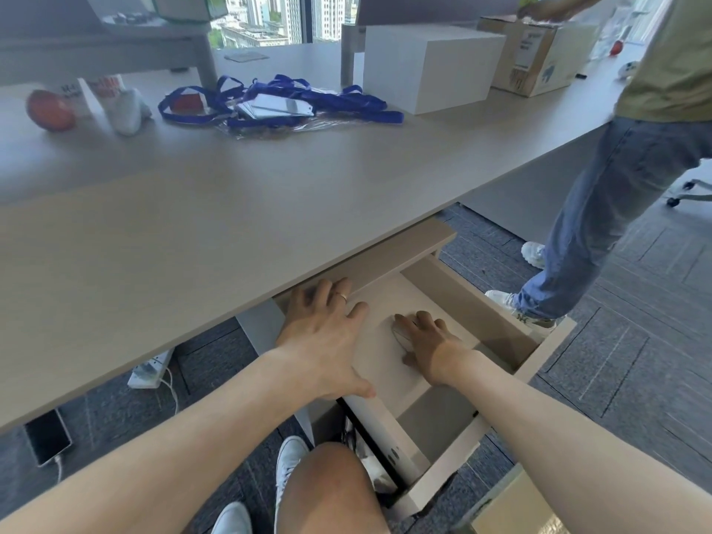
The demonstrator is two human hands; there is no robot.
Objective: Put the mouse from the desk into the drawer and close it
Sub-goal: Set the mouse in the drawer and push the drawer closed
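Observation:
The drawer [497,298] under the desk [192,225] is pulled out, pale beige inside. My right hand [424,341] lies inside it, palm down over a light-coloured mouse [400,333] that rests on the drawer floor; only the mouse's left edge shows. My left hand [327,337] hovers with fingers spread over the drawer's left side, just below the desk edge, holding nothing.
A person in jeans [601,210] stands at the right, close to the drawer front. On the desk lie blue lanyards with badges [277,102], a white box [427,67], a cardboard box [535,52] and a red ball [50,109]. A power strip [150,371] is on the floor.

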